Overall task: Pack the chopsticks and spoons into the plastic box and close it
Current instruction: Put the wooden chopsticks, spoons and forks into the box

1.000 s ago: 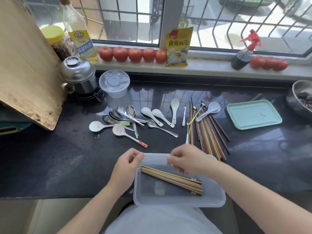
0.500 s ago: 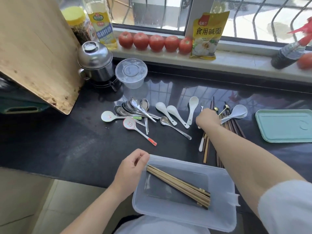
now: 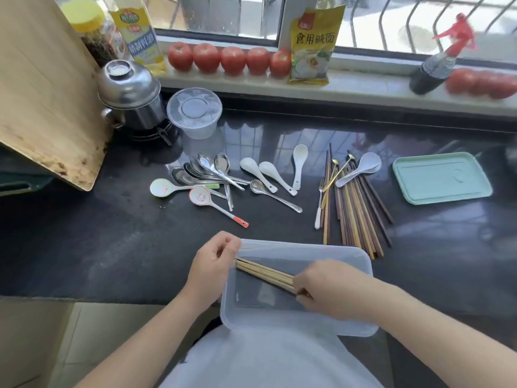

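Note:
The clear plastic box (image 3: pixel 302 323) sits at the counter's near edge, overhanging it. Several light wooden chopsticks (image 3: pixel 264 273) lie slanted inside. My left hand (image 3: pixel 214 261) grips the box's left rim with curled fingers. My right hand (image 3: pixel 330 289) is inside the box, fingers curled round the chopsticks' right ends. A pile of dark and light chopsticks (image 3: pixel 355 211) lies on the black counter beyond the box, with a white spoon (image 3: pixel 361 169) on top. Metal spoons (image 3: pixel 207 175) and white ceramic spoons (image 3: pixel 268 175) lie to the left. The mint-green lid (image 3: pixel 442 177) rests at the right.
A steel pot (image 3: pixel 131 96) and a round clear container (image 3: pixel 194 112) stand at the back left beside a leaning wooden board (image 3: pixel 42 91). Tomatoes (image 3: pixel 232 58), an oil bottle (image 3: pixel 140 35), a yellow packet (image 3: pixel 313 46) and a spray bottle (image 3: pixel 439 65) line the windowsill.
My right hand reached out to the chopstick pile, then came back into the box, where it now holds chopsticks. My left hand stayed on the box's rim.

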{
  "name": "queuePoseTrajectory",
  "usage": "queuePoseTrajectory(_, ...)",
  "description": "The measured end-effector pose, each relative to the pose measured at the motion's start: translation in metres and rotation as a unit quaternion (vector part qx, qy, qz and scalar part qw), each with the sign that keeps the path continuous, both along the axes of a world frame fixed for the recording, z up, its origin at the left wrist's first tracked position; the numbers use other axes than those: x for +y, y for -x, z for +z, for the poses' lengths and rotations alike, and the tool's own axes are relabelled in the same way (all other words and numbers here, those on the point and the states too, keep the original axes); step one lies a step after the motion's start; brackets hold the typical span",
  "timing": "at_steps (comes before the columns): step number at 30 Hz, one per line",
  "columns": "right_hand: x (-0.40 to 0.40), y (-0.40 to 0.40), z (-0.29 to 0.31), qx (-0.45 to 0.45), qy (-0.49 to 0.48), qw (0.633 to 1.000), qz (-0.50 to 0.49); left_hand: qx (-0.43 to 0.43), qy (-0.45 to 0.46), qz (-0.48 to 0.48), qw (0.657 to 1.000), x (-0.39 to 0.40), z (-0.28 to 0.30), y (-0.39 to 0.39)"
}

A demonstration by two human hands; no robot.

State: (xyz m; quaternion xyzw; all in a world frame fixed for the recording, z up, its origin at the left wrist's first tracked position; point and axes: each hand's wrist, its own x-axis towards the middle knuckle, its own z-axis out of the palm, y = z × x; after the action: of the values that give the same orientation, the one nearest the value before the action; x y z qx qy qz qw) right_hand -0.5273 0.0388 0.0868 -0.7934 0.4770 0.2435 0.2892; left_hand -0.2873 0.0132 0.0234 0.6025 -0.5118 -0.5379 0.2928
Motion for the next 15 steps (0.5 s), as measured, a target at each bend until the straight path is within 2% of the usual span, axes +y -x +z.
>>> queuePoseTrajectory(2,0.007,-0.016,-0.027,0.052,-0.004,0.997,0.058,0.001,0.005,-0.013,1.0,-0.001,-0.004,-0.001)
queuePoseTrajectory(5,0.002,-0.036,-0.05,0.094,-0.017,0.994,0.062,0.005,0.017,-0.032,0.999,-0.001,-0.004,-0.004)
queuePoseTrajectory(9,0.005,-0.047,-0.041,0.066,-0.005,0.997,0.035,0.009,0.017,-0.042,0.999,-0.001,-0.005,-0.008)
queuePoseTrajectory(11,-0.001,-0.034,-0.016,-0.026,-0.055,0.996,-0.059,0.008,0.017,-0.038,0.999,-0.001,-0.005,-0.007)
queuePoseTrajectory(13,-0.017,-0.014,0.009,-0.132,-0.087,0.965,-0.209,0.006,0.013,-0.032,0.999,-0.001,-0.004,-0.006)
queuePoseTrajectory(15,-0.047,0.013,0.012,-0.169,-0.016,0.922,-0.349,0.007,0.008,-0.027,1.0,0.0,-0.004,-0.005)
